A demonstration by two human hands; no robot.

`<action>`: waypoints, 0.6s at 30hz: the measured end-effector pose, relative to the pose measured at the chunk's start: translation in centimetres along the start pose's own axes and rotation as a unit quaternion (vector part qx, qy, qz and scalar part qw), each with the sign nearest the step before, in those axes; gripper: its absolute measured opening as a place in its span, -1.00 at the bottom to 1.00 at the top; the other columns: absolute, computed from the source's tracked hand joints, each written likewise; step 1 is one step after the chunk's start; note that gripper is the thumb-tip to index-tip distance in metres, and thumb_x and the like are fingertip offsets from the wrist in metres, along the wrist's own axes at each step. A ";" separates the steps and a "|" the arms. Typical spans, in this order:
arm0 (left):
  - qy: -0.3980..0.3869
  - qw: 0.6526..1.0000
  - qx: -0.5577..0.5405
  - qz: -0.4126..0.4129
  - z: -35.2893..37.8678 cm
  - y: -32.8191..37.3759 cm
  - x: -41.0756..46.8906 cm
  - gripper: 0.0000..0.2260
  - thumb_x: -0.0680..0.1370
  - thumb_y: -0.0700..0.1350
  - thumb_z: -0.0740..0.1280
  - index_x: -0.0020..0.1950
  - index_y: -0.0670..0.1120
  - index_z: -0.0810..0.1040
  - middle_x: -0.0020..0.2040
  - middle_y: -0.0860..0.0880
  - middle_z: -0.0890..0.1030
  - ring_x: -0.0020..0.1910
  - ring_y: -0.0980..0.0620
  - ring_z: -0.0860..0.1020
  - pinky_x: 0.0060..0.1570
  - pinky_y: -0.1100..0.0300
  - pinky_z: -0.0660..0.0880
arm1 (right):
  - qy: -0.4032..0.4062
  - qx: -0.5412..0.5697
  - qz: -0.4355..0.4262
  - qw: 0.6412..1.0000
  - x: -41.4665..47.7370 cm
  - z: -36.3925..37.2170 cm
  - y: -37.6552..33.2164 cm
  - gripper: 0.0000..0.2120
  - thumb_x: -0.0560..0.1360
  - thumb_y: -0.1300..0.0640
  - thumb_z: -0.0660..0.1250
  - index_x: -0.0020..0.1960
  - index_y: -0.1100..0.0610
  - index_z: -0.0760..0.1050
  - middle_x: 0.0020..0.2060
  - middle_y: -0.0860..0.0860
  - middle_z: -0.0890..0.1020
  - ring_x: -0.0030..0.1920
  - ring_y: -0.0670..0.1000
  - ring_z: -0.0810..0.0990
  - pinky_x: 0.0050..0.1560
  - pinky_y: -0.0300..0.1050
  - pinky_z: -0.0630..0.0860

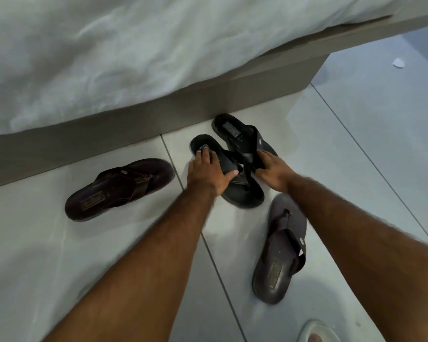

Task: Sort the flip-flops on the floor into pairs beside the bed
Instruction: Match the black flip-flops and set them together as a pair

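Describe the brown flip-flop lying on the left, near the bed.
The brown flip-flop is dark brown, leather-like, with stitched toe-post straps and a rectangular label stamped on the heel. It lies flat, sole down, on the tiled floor, toe angled toward the bed base, apart from the other flip-flops. Neither hand touches it.

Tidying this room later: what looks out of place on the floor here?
The two black flip-flops lie crossed under both hands, and the brown flip-flops are split: one by the bed, one apart, pointing differently. A white scrap lies near the bed corner.
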State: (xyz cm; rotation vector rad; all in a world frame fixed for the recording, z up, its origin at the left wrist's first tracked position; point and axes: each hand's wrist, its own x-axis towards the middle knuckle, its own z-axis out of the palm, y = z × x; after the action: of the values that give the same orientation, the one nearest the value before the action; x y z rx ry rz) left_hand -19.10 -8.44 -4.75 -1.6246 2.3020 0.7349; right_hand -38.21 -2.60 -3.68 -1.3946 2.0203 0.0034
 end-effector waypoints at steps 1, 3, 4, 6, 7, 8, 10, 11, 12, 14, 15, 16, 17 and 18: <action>0.029 0.999 -0.012 -0.010 0.9 0.6 -1.0 -0.09 0.52 0.42 0.15 0.66 -0.13 -0.02 0.66 -0.18 -0.12 0.63 -0.19 -0.10 0.58 -0.09 -0.01 | 0.006 0.001 0.003 1.000 0.0 0.2 0.2 -0.20 0.47 -0.08 0.19 0.63 0.07 0.01 0.62 0.15 0.09 0.60 0.19 0.06 0.58 0.04 0.05; 0.040 0.999 -0.034 -0.009 3.5 2.0 -3.4 0.00 0.46 0.44 0.24 0.65 -0.12 -0.09 0.65 -0.22 -0.17 0.62 -0.23 -0.17 0.57 -0.10 -0.04 | 0.011 -0.002 0.031 0.999 0.1 1.0 0.6 -0.20 0.50 -0.10 0.19 0.64 -0.08 -0.10 0.63 0.16 -0.02 0.62 0.20 -0.05 0.59 0.10 0.00; 0.030 0.999 -0.026 -0.002 4.7 2.5 -4.4 0.04 0.44 0.44 0.28 0.65 -0.11 -0.12 0.64 -0.22 -0.18 0.62 -0.23 -0.20 0.58 -0.11 -0.05 | 0.002 0.000 0.051 0.999 0.1 1.7 0.8 -0.22 0.53 -0.11 0.19 0.63 -0.16 -0.15 0.63 0.17 -0.06 0.62 0.21 -0.08 0.59 0.12 -0.02; 0.016 1.000 0.010 0.005 6.1 2.7 -4.9 0.08 0.42 0.42 0.33 0.66 -0.10 -0.16 0.64 -0.23 -0.20 0.61 -0.23 -0.24 0.58 -0.14 -0.07 | -0.021 0.011 0.074 0.997 -0.1 3.2 0.7 -0.25 0.57 -0.15 0.13 0.60 -0.24 -0.26 0.63 0.18 -0.10 0.62 0.22 -0.14 0.60 0.15 -0.06; 0.012 1.000 0.026 0.004 6.1 2.7 -4.6 0.09 0.42 0.41 0.35 0.65 -0.11 -0.16 0.64 -0.23 -0.21 0.61 -0.23 -0.26 0.58 -0.15 -0.07 | -0.023 0.015 0.078 0.997 -0.2 3.8 0.6 -0.26 0.57 -0.18 0.10 0.59 -0.25 -0.29 0.63 0.17 -0.12 0.62 0.22 -0.17 0.60 0.15 -0.09; 0.007 0.999 0.034 0.003 5.7 2.5 -4.0 0.09 0.42 0.40 0.36 0.65 -0.11 -0.16 0.64 -0.23 -0.23 0.61 -0.22 -0.26 0.58 -0.15 -0.07 | -0.020 0.017 0.081 0.996 -0.3 4.2 0.4 -0.26 0.57 -0.20 0.08 0.58 -0.25 -0.31 0.63 0.16 -0.14 0.62 0.22 -0.19 0.60 0.16 -0.09; -0.014 0.999 0.040 0.006 4.6 2.3 -2.6 0.13 0.39 0.38 0.41 0.65 -0.13 -0.17 0.63 -0.23 -0.24 0.61 -0.23 -0.26 0.58 -0.14 -0.07 | -0.021 0.006 0.081 0.996 -0.4 4.2 0.0 -0.27 0.56 -0.25 0.04 0.59 -0.23 -0.31 0.63 0.12 -0.17 0.62 0.21 -0.19 0.60 0.19 -0.07; -0.025 0.998 0.049 0.011 4.1 2.2 -2.1 0.15 0.38 0.36 0.44 0.65 -0.13 -0.17 0.63 -0.23 -0.25 0.61 -0.23 -0.25 0.59 -0.14 -0.06 | -0.024 -0.006 0.080 0.996 -0.4 4.1 -0.2 -0.27 0.56 -0.27 0.02 0.60 -0.21 -0.29 0.63 0.11 -0.19 0.62 0.22 -0.18 0.59 0.20 -0.05; -0.033 0.997 0.061 0.016 3.6 2.0 -1.6 0.17 0.36 0.35 0.47 0.65 -0.12 -0.18 0.63 -0.22 -0.26 0.61 -0.24 -0.24 0.58 -0.14 -0.05 | -0.030 -0.016 0.078 0.996 -0.4 4.0 -0.4 -0.28 0.56 -0.28 0.01 0.60 -0.20 -0.26 0.63 0.10 -0.20 0.62 0.23 -0.18 0.59 0.22 -0.04; -0.046 0.996 0.073 0.025 3.0 1.6 -0.8 0.21 0.33 0.32 0.52 0.65 -0.12 -0.19 0.63 -0.21 -0.27 0.61 -0.24 -0.24 0.58 -0.14 -0.04 | -0.035 -0.018 0.084 0.996 -0.6 4.0 -0.8 -0.25 0.56 -0.32 0.01 0.60 -0.18 -0.29 0.63 0.14 -0.18 0.62 0.25 -0.17 0.58 0.23 -0.03; -0.049 0.996 0.075 0.028 2.8 1.5 -0.4 0.22 0.31 0.31 0.53 0.65 -0.11 -0.20 0.63 -0.21 -0.27 0.61 -0.24 -0.24 0.58 -0.14 -0.04 | -0.033 -0.011 0.092 0.995 -0.8 4.0 -1.0 -0.22 0.55 -0.34 0.03 0.59 -0.19 -0.34 0.63 0.17 -0.17 0.62 0.25 -0.17 0.58 0.24 -0.03; -0.052 0.995 0.076 0.031 2.6 1.4 0.0 0.23 0.31 0.30 0.55 0.65 -0.10 -0.20 0.63 -0.20 -0.28 0.61 -0.24 -0.24 0.58 -0.14 -0.04 | -0.030 -0.005 0.098 0.995 -0.9 4.1 -1.0 -0.19 0.54 -0.35 0.04 0.58 -0.19 -0.37 0.63 0.20 -0.16 0.62 0.26 -0.17 0.58 0.24 -0.03; -0.052 0.995 0.077 0.034 2.5 1.4 0.4 0.24 0.30 0.29 0.55 0.65 -0.10 -0.21 0.63 -0.19 -0.29 0.61 -0.23 -0.24 0.58 -0.14 -0.05 | -0.027 -0.004 0.100 0.995 -0.8 4.1 -0.9 -0.18 0.54 -0.36 0.04 0.57 -0.19 -0.39 0.62 0.21 -0.16 0.62 0.26 -0.17 0.58 0.26 -0.03; -0.051 0.995 0.079 0.037 2.5 1.4 0.7 0.25 0.29 0.29 0.56 0.65 -0.09 -0.22 0.63 -0.19 -0.29 0.61 -0.22 -0.25 0.57 -0.13 -0.05 | -0.024 -0.007 0.101 0.995 -0.8 4.0 -0.9 -0.17 0.53 -0.37 0.04 0.57 -0.18 -0.40 0.62 0.22 -0.16 0.62 0.27 -0.16 0.58 0.26 -0.02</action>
State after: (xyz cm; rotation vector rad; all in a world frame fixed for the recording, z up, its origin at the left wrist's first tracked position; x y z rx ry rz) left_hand -20.87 -7.37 -6.86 -1.4086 2.2938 0.6197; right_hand -35.25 -0.85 -6.04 -1.1809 2.1169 0.1391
